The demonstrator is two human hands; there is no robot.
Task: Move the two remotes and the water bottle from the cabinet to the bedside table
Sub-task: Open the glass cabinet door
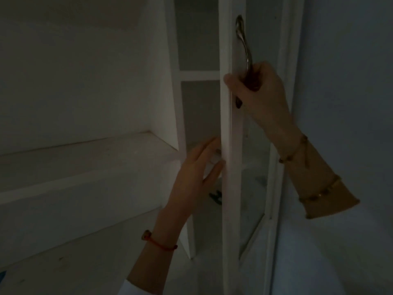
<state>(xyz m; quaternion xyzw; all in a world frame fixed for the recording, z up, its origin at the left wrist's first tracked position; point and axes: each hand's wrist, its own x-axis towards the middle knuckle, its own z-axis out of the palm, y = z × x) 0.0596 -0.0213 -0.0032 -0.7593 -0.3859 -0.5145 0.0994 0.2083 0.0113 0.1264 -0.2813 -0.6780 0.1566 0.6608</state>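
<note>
**Cabinet door held ajar, left hand reaching inside**

The right hand (258, 92) is wrapped around the lower end of a curved, polished metal handle (244, 45) on a white cabinet door (228, 145), fingers closed on it and thumb pressed to the door's edge. The door stands partly open; its panel looks glazed, with dim shapes behind it.

The left hand (194, 177) reaches into the gap beside the door edge, fingers spread and loosely extended, gripping nothing. Just past its fingertips sits a pale, rounded object (214, 160), possibly the water bottle, too dim to tell. Below it a small dark teal mark (215, 196) shows. The remotes cannot be made out.

Inside, the cabinet (200, 75) has smooth white painted shelves; the upper compartments look bare. A red cord bracelet (159, 243) circles the left wrist, beaded bracelets (319, 194) the right forearm.
</note>
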